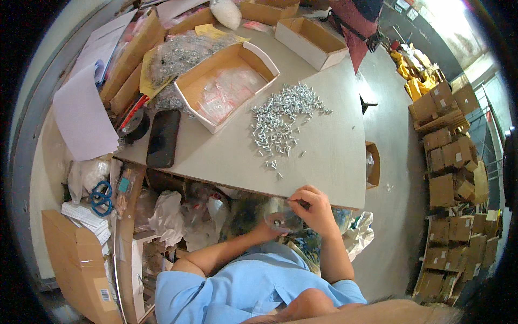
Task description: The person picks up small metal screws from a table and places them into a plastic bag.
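Observation:
In front of my body, just off the table's near edge, I hold a small clear plastic bag (286, 217). My left hand (265, 231) is closed round its lower part, where a few shiny screws seem to show through the plastic. My right hand (312, 208) pinches the upper edge of the bag, its fingers pressed together. Beyond my hands, a loose pile of silver screws (283, 113) is spread over the grey table (226, 162). Left of the pile stands an open white cardboard box (229, 89) with flat clear bags (226, 97) inside.
A black phone (163, 139) lies at the table's left. Behind it are a heap of bagged metal parts (186, 56) and paper sheets (83, 113). Another open box (312, 43) stands at the far edge. Blue-handled scissors (101, 198) are lower left. Stacked cartons (450, 156) line the right.

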A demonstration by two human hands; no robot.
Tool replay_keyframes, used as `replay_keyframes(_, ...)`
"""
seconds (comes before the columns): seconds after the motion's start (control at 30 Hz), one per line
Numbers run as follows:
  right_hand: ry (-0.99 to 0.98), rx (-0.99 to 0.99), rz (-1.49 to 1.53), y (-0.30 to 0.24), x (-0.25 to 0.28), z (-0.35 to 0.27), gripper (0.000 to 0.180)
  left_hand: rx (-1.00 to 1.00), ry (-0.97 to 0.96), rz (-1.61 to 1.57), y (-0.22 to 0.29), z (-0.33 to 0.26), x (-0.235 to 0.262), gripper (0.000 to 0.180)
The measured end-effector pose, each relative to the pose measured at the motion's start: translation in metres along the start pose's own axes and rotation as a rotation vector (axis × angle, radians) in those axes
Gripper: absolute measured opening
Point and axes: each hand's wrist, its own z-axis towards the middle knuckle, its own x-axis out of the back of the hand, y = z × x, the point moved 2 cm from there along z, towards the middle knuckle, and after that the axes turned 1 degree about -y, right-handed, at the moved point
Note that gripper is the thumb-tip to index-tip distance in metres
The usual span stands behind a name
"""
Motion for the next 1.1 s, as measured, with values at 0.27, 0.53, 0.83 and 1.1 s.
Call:
replay_keyframes(0.27, 0.063, 0.052, -0.034, 0.001, -0.004, -0.005, 0.012, -0.013, -0.055, 0.04, 0.032, -0.003, 0.01, 0.024)
replay_keyframes(0.53, -0.238, 0.452, -0.196, -0.047, -0.027, -0.018, 0.023, 0.023, -0.292, 0.241, 0.093, -0.054, 0.073, 0.042)
replay_keyframes(0.83, -0.162, 0.456, 0.029, -0.065, -0.014, -0.015, 0.015, -0.273, 0.021, 0.029, 0.153, -0.069, 0.081, 0.041)
replay_keyframes(1.1, -0.092, 0.126, 0.102, -0.058, -0.006, -0.019, 0.012, -0.598, 0.171, 0.361, 0.17, -0.06, 0.071, 0.01)
